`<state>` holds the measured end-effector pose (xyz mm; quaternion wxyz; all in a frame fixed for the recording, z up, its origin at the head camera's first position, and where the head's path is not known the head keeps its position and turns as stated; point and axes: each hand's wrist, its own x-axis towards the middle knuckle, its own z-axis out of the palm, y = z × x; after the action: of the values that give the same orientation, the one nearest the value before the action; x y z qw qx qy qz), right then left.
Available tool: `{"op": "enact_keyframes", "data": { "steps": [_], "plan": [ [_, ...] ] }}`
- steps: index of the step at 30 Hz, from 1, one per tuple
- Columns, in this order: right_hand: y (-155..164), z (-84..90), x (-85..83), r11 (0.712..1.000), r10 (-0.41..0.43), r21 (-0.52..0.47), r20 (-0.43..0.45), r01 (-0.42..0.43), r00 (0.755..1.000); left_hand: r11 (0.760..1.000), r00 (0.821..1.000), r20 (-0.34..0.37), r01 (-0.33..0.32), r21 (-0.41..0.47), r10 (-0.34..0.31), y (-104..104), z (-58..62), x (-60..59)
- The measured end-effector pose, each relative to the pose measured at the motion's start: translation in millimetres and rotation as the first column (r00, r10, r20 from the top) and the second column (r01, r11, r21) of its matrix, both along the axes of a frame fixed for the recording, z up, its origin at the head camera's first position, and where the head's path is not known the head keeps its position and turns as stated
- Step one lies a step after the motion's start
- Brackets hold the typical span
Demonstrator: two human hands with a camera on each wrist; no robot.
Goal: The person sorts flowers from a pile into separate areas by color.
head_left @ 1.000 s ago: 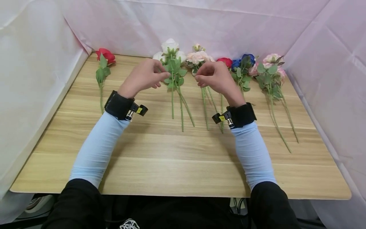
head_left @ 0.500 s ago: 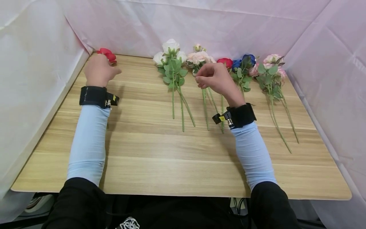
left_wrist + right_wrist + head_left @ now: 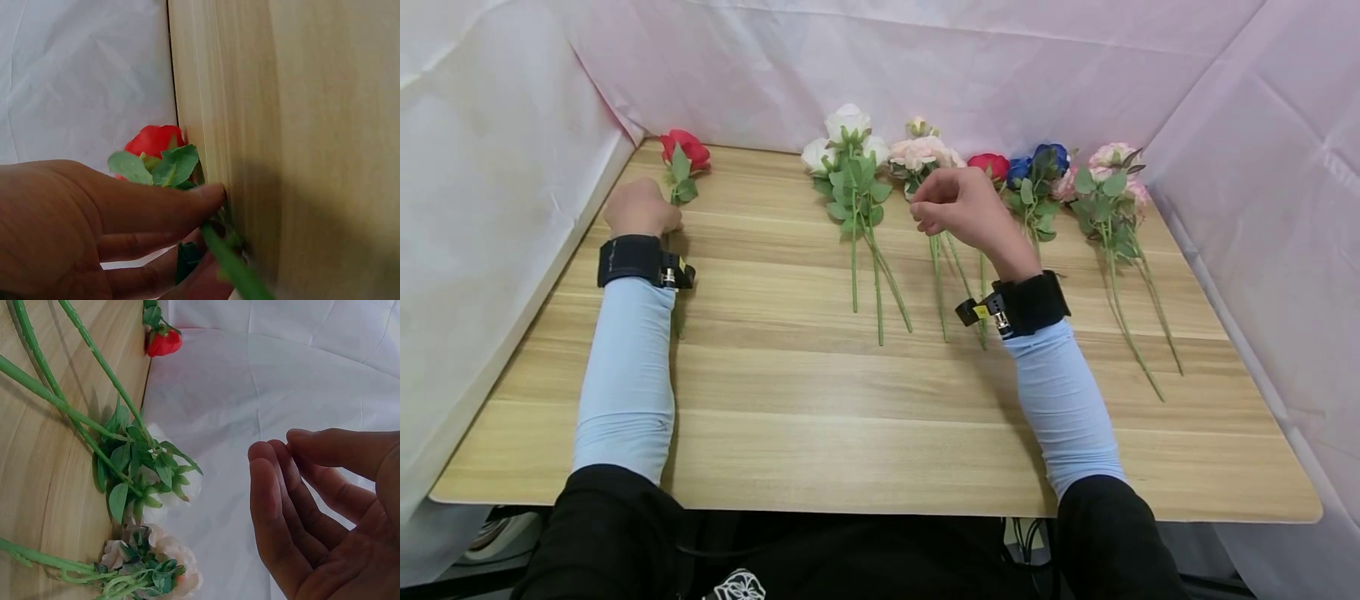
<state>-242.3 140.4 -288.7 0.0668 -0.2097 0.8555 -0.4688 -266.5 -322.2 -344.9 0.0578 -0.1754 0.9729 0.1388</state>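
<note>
At the far left of the table, my left hand [image 3: 642, 208] pinches the green stem of a red rose [image 3: 686, 152] just below its leaves. In the left wrist view, the thumb lies over the stem [image 3: 232, 262], with the bloom and leaves showing beyond the hand; the other fingertips are partly hidden. My right hand [image 3: 962, 204] hovers over the middle right with fingers loosely curled and nothing between them. Pale pink flowers [image 3: 921, 154] and a bunch of white roses [image 3: 850, 133] are nearest to it.
Along the back of the wooden table [image 3: 820, 433] lie another red rose [image 3: 988, 164], blue flowers [image 3: 1048, 158] and pink flowers [image 3: 1112, 157], stems toward the front. White cloth walls [image 3: 925, 67] stand at the back and both sides.
My left hand has moved from beside the white roses to the far left and taken hold of the red rose, which has shifted slightly right. The right hand has stayed in place.
</note>
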Motion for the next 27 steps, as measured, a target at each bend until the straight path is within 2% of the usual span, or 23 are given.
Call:
{"op": "enact_keyframes", "data": {
  "steps": [8, 11, 15, 17, 20, 23, 27],
  "plan": [
    [-1.1, -1.7, -0.2, 1.0, 0.0, -0.001, 0.013, 0.0, 1.0, 0.999, 0.999, -0.046, 0.017, 0.027, -0.016, -2.1, 2.1, 1.6],
    [-1.1, -3.1, -0.3, 1.0, 0.001, -0.005, 0.02, 0.0, 1.0, 0.998, 0.997, -0.066, 0.036, 0.048, -0.032, 2.0, 9.9, 3.8],
    [1.1, -1.6, -0.6, 1.0, -0.003, 0.007, 0.015, 0.003, 1.0, 0.989, 0.99, -0.135, 0.055, 0.139, -0.036, 12.9, 30.3, 8.2],
    [2.5, 0.7, -0.6, 1.0, -0.004, 0.011, 0.011, 0.004, 1.0, 0.976, 0.985, -0.172, 0.063, 0.208, -0.027, 20.7, 42.9, 11.1],
    [4.0, 3.8, -0.8, 1.0, -0.004, 0.003, 0.021, 0.004, 1.0, 0.95, 0.984, -0.173, 0.085, 0.301, -0.033, 33.5, 61.1, 15.9],
    [5.3, 5.3, -1.2, 1.0, -0.003, -0.012, 0.033, 0.003, 0.999, 0.922, 0.98, -0.186, 0.135, 0.362, -0.07, 48.6, 75.0, 21.3],
    [5.8, 5.0, -1.0, 0.998, 0.008, -0.06, 0.044, -0.005, 0.999, 0.865, 0.965, -0.231, 0.221, 0.451, -0.126, 73.8, 87.9, 30.9]
  ]
}}
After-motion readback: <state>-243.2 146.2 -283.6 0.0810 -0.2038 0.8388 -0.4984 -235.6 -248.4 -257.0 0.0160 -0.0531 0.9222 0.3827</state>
